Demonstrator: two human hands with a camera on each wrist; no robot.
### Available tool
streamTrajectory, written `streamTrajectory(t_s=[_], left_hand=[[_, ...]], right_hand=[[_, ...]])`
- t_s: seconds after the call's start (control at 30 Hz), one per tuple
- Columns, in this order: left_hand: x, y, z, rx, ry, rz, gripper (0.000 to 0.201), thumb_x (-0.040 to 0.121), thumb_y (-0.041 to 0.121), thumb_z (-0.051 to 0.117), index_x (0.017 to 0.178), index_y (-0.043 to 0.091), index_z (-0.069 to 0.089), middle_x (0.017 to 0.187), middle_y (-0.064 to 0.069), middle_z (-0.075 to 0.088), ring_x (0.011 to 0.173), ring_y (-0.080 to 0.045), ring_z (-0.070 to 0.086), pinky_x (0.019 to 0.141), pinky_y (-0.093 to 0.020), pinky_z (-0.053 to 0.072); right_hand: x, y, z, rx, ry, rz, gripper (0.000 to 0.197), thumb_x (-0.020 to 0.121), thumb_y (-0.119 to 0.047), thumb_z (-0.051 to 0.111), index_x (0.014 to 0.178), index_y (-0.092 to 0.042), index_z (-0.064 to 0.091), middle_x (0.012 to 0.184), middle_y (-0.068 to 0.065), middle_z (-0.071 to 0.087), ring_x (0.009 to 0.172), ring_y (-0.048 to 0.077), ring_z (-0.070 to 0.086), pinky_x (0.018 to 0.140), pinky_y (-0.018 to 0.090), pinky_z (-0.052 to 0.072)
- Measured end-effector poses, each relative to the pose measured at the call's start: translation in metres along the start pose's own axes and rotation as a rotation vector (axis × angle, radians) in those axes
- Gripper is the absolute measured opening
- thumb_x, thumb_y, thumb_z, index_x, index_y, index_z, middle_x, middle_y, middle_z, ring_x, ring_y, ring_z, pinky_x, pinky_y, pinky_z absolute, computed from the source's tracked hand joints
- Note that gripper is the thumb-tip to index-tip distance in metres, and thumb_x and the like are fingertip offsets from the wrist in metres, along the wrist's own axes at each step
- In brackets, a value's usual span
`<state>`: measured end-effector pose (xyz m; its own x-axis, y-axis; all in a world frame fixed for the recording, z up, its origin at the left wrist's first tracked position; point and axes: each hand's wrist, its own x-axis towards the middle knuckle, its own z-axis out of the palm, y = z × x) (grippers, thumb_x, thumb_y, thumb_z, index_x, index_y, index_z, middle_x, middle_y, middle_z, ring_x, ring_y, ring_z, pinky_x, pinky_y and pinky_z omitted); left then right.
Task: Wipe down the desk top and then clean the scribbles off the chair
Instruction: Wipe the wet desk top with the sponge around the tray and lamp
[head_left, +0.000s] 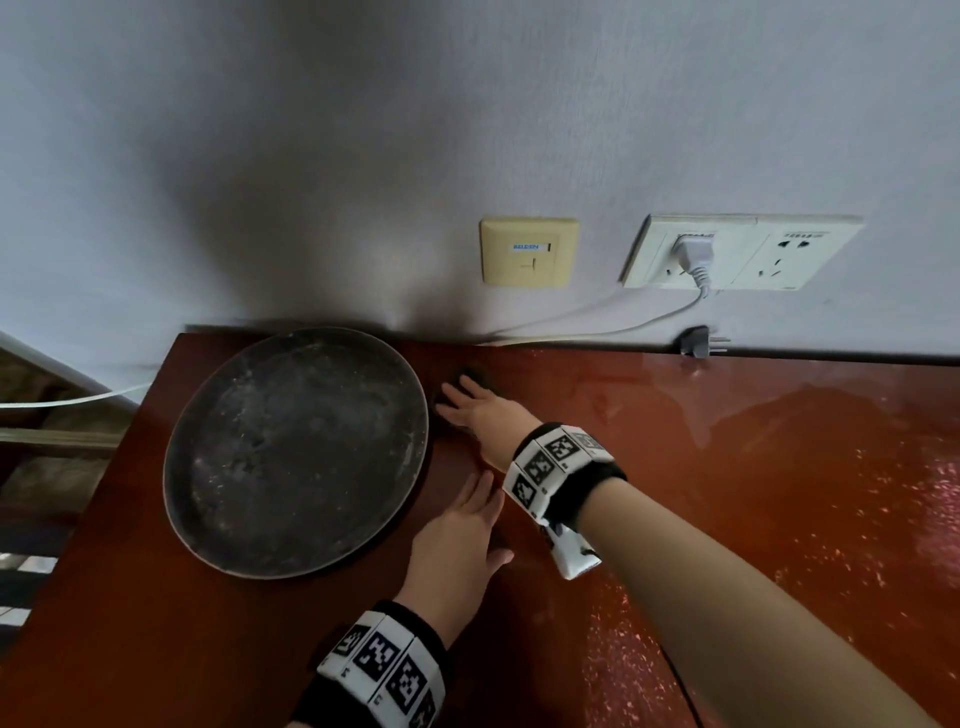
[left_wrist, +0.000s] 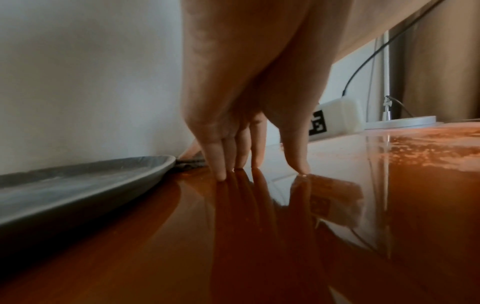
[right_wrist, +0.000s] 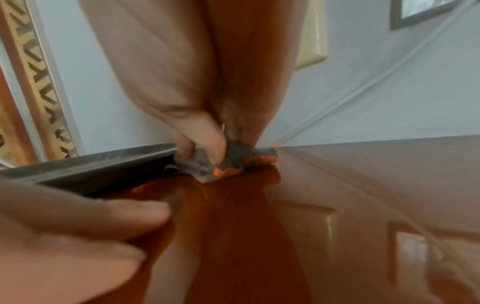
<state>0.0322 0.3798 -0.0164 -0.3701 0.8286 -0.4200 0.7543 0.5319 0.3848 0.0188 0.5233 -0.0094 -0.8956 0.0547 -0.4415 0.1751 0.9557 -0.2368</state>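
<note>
Head view: we are pressing a crumpled grey cloth (right_wrist: 202, 167) onto the glossy red-brown desk top (head_left: 675, 441), right hand (head_left: 480, 415) flat; left hand (head_left: 457, 540) resting spread, empty; the chair is waiting.

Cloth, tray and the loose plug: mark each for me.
cloth (right_wrist: 201, 169), right wrist view, on its grey bunched middle.
tray (head_left: 291, 457), head view, on the bare middle of its floor.
plug (head_left: 695, 343), head view, on its black body.
</note>
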Motion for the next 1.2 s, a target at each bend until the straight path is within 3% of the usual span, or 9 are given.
streamTrajectory(t_s=[0.1, 0.27, 0.4, 0.53, 0.73, 0.9, 0.97, 1.13, 1.2], left_hand=[[-0.007, -0.004, 0.0, -0.023, -0.002, 0.016, 0.061, 0.096, 0.032, 0.05, 0.149, 0.03, 0.02, 0.159, 0.008, 0.005, 0.144, -0.007, 0.012, 0.11, -0.027, 0.029], [-0.007, -0.003, -0.001, -0.018, 0.004, 0.033, 0.053, 0.098, 0.029, 0.046, 0.147, 0.028, 0.027, 0.157, 0.011, 0.015, 0.143, -0.004, 0.014, 0.11, -0.023, 0.025], [-0.005, -0.004, -0.006, -0.056, -0.039, 0.053, 0.05, 0.099, 0.027, 0.044, 0.147, 0.028, 0.028, 0.157, 0.016, 0.008, 0.142, 0.003, 0.003, 0.11, -0.021, 0.02], [-0.007, -0.002, -0.008, -0.05, -0.055, 0.037, 0.052, 0.099, 0.025, 0.044, 0.148, 0.028, 0.026, 0.157, 0.017, 0.004, 0.142, 0.003, 0.001, 0.11, -0.02, 0.021], [0.002, 0.009, -0.015, 0.062, -0.2, 0.003, 0.055, 0.1, 0.026, 0.041, 0.15, 0.021, 0.019, 0.159, 0.005, -0.002, 0.145, -0.008, -0.003, 0.113, -0.028, 0.019], [-0.003, 0.006, -0.02, 0.047, -0.217, 0.014, 0.058, 0.1, 0.023, 0.043, 0.151, 0.024, 0.016, 0.158, 0.008, -0.006, 0.144, -0.005, -0.002, 0.111, -0.024, 0.018], [-0.003, 0.007, -0.02, 0.044, -0.22, 0.015, 0.059, 0.1, 0.023, 0.043, 0.151, 0.023, 0.014, 0.158, 0.007, -0.007, 0.144, -0.005, -0.003, 0.112, -0.024, 0.018], [-0.005, 0.009, -0.018, 0.044, -0.214, 0.003, 0.061, 0.099, 0.024, 0.044, 0.151, 0.024, 0.012, 0.158, 0.006, -0.008, 0.145, -0.007, -0.001, 0.111, -0.023, 0.019], [-0.005, 0.01, -0.02, 0.057, -0.228, 0.004, 0.061, 0.1, 0.024, 0.044, 0.151, 0.024, 0.011, 0.158, 0.006, -0.009, 0.145, -0.008, -0.001, 0.111, -0.023, 0.02]], right_hand=[[-0.006, -0.006, 0.01, -0.137, -0.104, -0.148, 0.067, 0.093, -0.004, 0.046, 0.15, -0.021, 0.014, 0.158, 0.0, -0.005, 0.145, 0.021, -0.006, 0.116, 0.035, 0.018], [-0.027, 0.009, 0.023, -0.202, -0.176, -0.34, 0.06, 0.094, -0.004, 0.045, 0.148, -0.019, 0.023, 0.158, 0.002, 0.001, 0.145, 0.019, -0.002, 0.117, 0.035, 0.014], [-0.023, 0.053, 0.007, -0.033, -0.037, 0.024, 0.062, 0.094, 0.001, 0.04, 0.149, -0.016, 0.016, 0.158, 0.009, -0.001, 0.145, 0.024, 0.0, 0.117, 0.032, 0.01], [-0.027, 0.08, 0.001, 0.166, 0.216, 0.394, 0.061, 0.092, 0.001, 0.04, 0.147, -0.02, 0.026, 0.158, 0.003, 0.005, 0.145, 0.021, 0.003, 0.115, 0.033, 0.018], [-0.027, 0.055, 0.018, 0.13, 0.154, 0.184, 0.064, 0.093, 0.003, 0.038, 0.149, -0.022, 0.019, 0.158, -0.001, 0.001, 0.145, 0.017, -0.001, 0.114, 0.027, 0.014], [-0.053, 0.112, 0.019, 0.24, 0.3, 0.508, 0.067, 0.089, 0.005, 0.04, 0.148, -0.022, 0.023, 0.158, 0.002, 0.005, 0.145, 0.018, 0.003, 0.115, 0.03, 0.01], [-0.067, 0.132, 0.018, 0.241, 0.269, 0.591, 0.069, 0.088, 0.007, 0.04, 0.148, -0.023, 0.022, 0.158, 0.002, 0.006, 0.145, 0.018, 0.005, 0.115, 0.03, 0.011], [-0.074, 0.135, 0.019, 0.217, 0.247, 0.652, 0.071, 0.086, 0.006, 0.044, 0.148, -0.02, 0.021, 0.158, 0.005, 0.006, 0.145, 0.023, 0.005, 0.115, 0.033, 0.016], [-0.075, 0.119, 0.034, 0.202, 0.262, 0.567, 0.074, 0.084, 0.007, 0.043, 0.149, -0.021, 0.021, 0.158, 0.003, 0.004, 0.146, 0.021, 0.003, 0.116, 0.038, 0.02]])
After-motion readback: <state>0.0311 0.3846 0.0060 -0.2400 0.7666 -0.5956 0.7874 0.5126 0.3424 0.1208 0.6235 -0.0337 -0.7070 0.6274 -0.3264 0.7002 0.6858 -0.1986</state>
